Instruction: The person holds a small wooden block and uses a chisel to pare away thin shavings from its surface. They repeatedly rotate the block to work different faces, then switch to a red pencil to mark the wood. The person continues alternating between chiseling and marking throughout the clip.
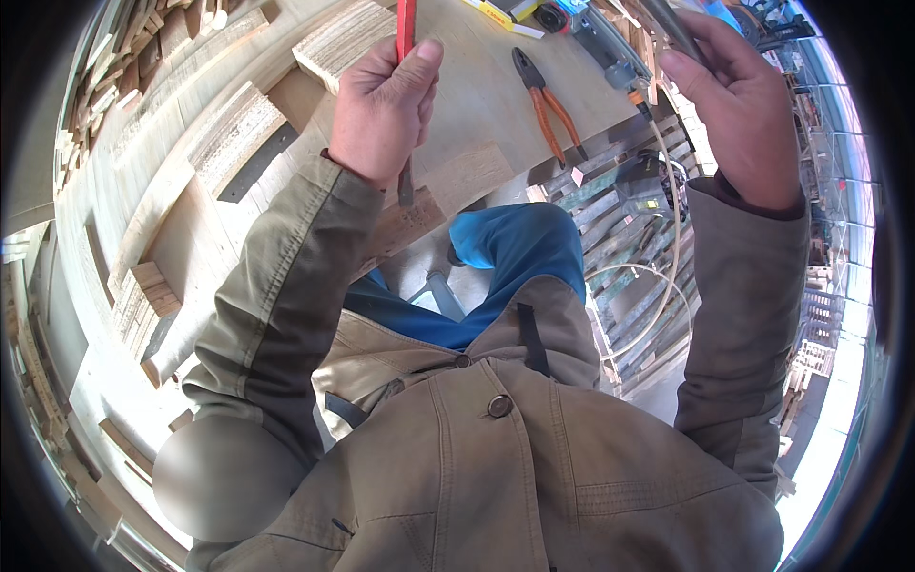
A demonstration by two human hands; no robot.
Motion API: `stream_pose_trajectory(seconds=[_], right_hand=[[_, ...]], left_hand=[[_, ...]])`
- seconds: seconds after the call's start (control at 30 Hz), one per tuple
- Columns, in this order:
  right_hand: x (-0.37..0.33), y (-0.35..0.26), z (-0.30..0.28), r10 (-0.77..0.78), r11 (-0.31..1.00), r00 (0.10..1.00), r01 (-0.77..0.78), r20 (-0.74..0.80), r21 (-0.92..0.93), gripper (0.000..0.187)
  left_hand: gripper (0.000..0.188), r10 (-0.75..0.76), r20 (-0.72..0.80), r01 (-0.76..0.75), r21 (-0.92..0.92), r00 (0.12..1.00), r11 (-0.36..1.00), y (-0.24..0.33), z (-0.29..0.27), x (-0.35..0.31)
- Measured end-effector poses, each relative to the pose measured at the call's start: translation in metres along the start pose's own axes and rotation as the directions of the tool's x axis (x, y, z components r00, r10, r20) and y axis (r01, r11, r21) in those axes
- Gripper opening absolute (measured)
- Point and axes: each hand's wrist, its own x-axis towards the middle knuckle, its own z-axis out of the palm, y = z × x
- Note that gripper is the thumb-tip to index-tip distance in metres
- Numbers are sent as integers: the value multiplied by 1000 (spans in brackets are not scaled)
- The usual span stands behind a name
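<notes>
My left hand is wrapped round a flat red bar, held upright. Its bare, dull lower end shows below my fist, above the wooden boards; its top runs out of view. Raised at the upper right, my right hand grips a dark rod-like handle. Whatever is at the handle's far end lies beyond the picture's edge. On the pale worktop between my hands lies a pair of pliers with orange grips and dark jaws.
Wooden blocks are set along a curved wooden piece at left. Scrap wood piles up at the far left. A grey air tool sits at the back right; its pale hose loops over slatted wood.
</notes>
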Motion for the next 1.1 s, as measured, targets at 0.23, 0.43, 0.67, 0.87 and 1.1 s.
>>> stream_pose_trajectory(seconds=[0.23,0.43,0.67,0.87,1.1], right_hand=[[-12,20,11,-16,1000,994,16,-104,-7,26],[-2,74,2,29,985,998,-38,54,168,34],[4,107,10,40,965,992,-70,120,254,40],[3,107,17,27,974,992,-54,125,220,40],[6,89,14,55,967,992,-82,117,240,40]], left_hand=[[30,-29,5,29,9,1000,1000,0,5,5],[31,-80,0,80,-22,997,997,-1,5,6],[32,-33,8,33,18,999,999,-3,2,5],[32,2,31,-3,34,1000,999,-3,-1,3],[26,132,119,-145,104,984,984,-9,9,-3]])
